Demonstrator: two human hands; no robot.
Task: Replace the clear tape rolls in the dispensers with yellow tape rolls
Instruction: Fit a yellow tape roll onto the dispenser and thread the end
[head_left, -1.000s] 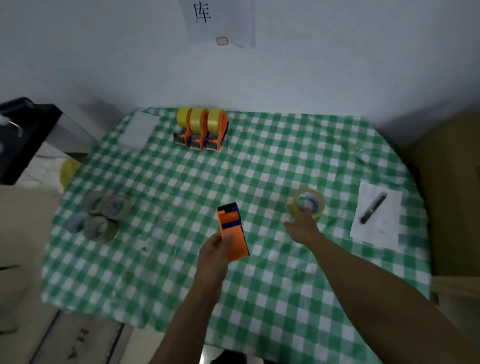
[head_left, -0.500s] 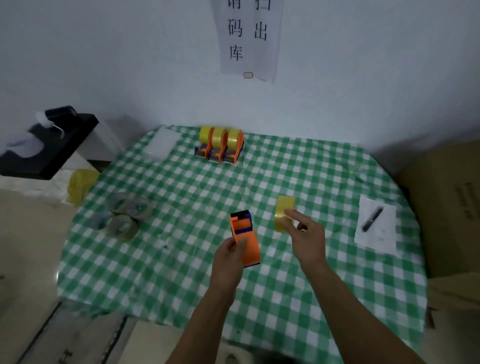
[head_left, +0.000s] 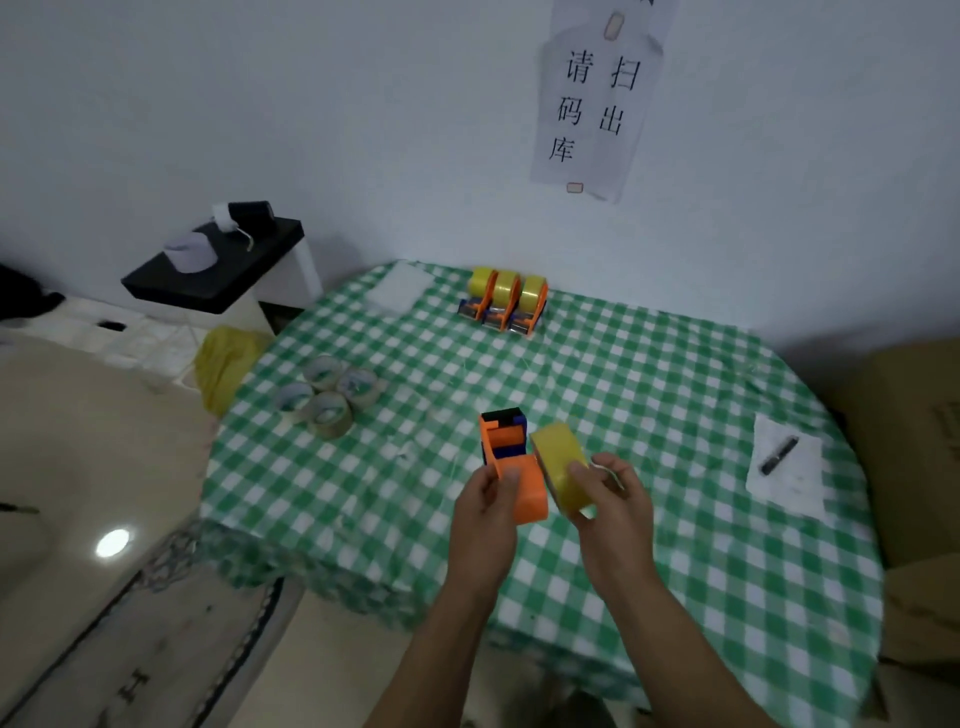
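- The left hand (head_left: 485, 512) grips the near end of an orange plastic tape dispenser with a black-and-blue front (head_left: 511, 465). Its thumb lies across the top and its fingers are curled round the left side.
- The dispenser is held above the near half of the round table under a green-and-white checked cloth (head_left: 649, 374). Its long axis runs from the person towards the far edge, leaning slightly left, and the black-and-blue end points away.
- No roll shows on this dispenser.
- The right hand (head_left: 610, 512) holds a yellow tape roll (head_left: 561, 467), with the thumb pressed on the outer band and the fingers curled behind it.
- The roll stands on its rim, band upward and flat faces turned left and right. It sits just beside the dispenser's right side; whether they touch I cannot tell.
- At the far edge, three orange dispensers loaded with yellow rolls (head_left: 504, 304) stand side by side.
- Near the left edge, four clear tape rolls (head_left: 327, 397) lie flat in a cluster.
- Near the right edge, a black pen (head_left: 778, 455) rests on a white paper sheet (head_left: 789, 483).
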